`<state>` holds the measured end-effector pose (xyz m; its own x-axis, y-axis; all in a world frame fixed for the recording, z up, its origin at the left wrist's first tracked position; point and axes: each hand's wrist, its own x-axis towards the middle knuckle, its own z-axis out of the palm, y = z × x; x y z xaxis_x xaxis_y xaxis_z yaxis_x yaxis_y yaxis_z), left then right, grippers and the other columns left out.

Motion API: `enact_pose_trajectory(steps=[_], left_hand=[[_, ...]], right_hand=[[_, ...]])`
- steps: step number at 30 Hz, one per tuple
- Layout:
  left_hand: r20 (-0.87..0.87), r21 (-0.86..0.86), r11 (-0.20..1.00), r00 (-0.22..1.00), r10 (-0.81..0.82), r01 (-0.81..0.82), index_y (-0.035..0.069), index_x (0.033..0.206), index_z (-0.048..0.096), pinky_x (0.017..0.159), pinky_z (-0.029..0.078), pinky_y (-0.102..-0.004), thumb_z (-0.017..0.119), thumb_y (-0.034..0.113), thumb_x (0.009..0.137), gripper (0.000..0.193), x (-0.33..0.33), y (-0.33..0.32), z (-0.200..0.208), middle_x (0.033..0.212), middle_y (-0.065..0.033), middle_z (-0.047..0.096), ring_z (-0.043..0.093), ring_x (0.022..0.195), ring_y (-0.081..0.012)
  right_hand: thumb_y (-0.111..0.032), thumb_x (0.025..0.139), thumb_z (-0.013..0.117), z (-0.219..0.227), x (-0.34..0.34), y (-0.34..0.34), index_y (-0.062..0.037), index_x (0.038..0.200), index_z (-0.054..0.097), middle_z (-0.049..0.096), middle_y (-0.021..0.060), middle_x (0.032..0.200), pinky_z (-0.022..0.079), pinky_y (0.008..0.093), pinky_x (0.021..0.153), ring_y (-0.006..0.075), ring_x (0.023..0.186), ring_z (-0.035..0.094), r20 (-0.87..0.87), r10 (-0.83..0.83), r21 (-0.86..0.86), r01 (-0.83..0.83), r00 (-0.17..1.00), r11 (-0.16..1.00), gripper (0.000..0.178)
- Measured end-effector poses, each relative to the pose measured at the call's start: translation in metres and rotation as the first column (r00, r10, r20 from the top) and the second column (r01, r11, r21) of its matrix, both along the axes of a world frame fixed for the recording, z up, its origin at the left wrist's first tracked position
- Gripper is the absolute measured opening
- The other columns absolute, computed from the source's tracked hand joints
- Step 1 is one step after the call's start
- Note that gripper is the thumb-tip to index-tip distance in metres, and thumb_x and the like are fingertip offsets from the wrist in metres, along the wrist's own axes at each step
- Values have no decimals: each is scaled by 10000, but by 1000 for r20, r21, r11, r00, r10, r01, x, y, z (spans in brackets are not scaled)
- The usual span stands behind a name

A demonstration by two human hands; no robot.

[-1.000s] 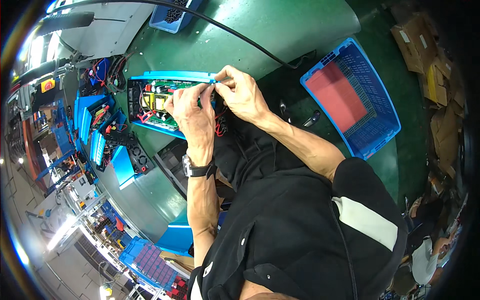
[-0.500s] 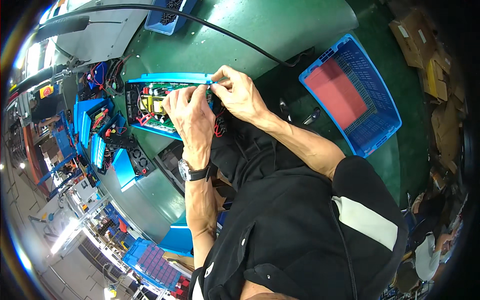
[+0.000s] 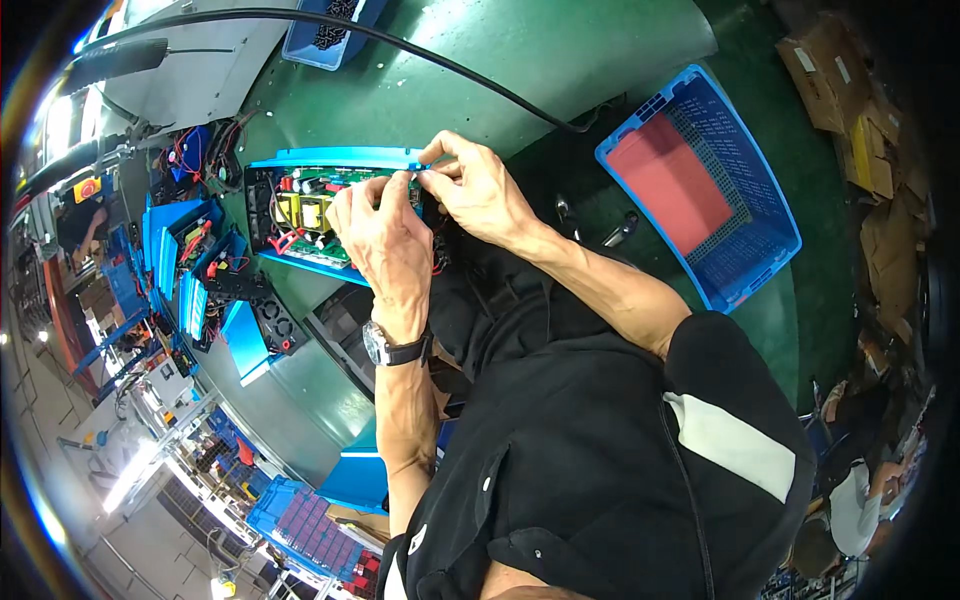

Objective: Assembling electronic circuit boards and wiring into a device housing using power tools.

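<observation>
An open blue metal case (image 3: 335, 156) lies on the green bench, its inside filled with a green circuit board (image 3: 325, 250) carrying yellow transformers (image 3: 303, 212) and small parts. Over the right end of the board my left hand (image 3: 385, 235) has thumb and fingers pinched together. My right hand (image 3: 478, 190) pinches at the case's upper right corner, its fingertips on the blue edge. Both sets of fingertips almost meet there. Whatever small thing sits between the left fingertips is too hidden to name. A red wire (image 3: 290, 240) loops near the case's left end.
More blue cases (image 3: 190, 235) with wiring stand at the left, near a black fan panel (image 3: 277, 322). A blue bin of dark screws (image 3: 318, 48) is at the far edge. A black cable (image 3: 400, 42) arches across. On the right stands a blue crate (image 3: 745, 215) with a pink sheet inside.
The case has shifted slightly left. My left wrist has moved a little right and down, while both hands' fingertips remain at the same corner.
</observation>
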<state>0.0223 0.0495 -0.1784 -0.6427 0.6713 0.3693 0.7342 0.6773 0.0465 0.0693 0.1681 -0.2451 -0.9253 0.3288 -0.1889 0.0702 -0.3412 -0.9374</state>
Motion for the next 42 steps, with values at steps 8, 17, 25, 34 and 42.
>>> enact_pose_trajectory(steps=[8,17,25,34,42], left_hand=[[-8,23,1000,1000,-3,4,114,1061,756,894,464,-451,697,9,849,243,-1,-1,-4,936,-80,661,608,948,-300],[29,41,999,999,15,-16,100,1057,749,894,473,-450,702,11,850,230,0,-1,-2,955,-79,653,596,969,-307],[-2,19,999,999,-33,33,98,1060,754,886,476,-453,699,-6,842,248,-2,-3,-1,952,-76,658,599,945,-309],[182,171,984,983,26,-58,96,1033,749,863,454,-423,715,34,900,151,-2,1,-3,922,-69,678,608,917,-292],[118,117,979,981,154,-168,118,955,749,1025,362,-433,759,129,910,48,2,3,-9,879,-27,718,645,945,-237]], right_hand=[[-84,1013,647,0,-2,-1,9,1086,606,695,58,774,465,255,566,58,640,572,10,-13,-11,13,1000,1000,125],[-77,1021,638,0,-1,1,14,1095,611,679,45,750,463,252,575,56,641,563,20,-5,-16,6,1000,1000,120],[-83,1025,638,-4,-1,-1,15,1102,610,686,51,791,477,250,588,62,657,572,-14,-12,-26,11,1000,1000,127],[-90,1008,670,2,-1,-1,12,1093,595,710,82,843,512,263,608,83,698,615,1,-15,17,15,1000,1000,152],[-84,993,669,1,-3,-1,20,1073,599,713,89,843,529,276,589,94,683,624,11,-9,20,9,1000,1000,149]])
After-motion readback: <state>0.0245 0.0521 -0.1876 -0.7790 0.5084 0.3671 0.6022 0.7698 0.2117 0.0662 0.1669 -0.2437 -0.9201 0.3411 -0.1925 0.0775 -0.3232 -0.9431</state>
